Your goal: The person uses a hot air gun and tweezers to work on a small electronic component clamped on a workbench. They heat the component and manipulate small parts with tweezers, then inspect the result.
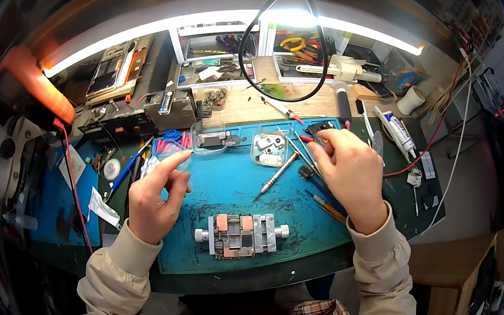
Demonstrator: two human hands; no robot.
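Right hand (351, 166) grip on small black part (320, 130)

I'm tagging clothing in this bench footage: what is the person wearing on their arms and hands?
Both arms are in long beige jacket sleeves with ribbed, gathered cuffs at the wrists. The left hand and right hand are bare: no gloves, and no rings or watch show. A plaid lining or shirt shows at the lower edge.

My mat (230, 183) is blue-green with dark smudges. My sleeves (386, 268) are tan. The clamp (241, 235) is silver with coppery pink squares.
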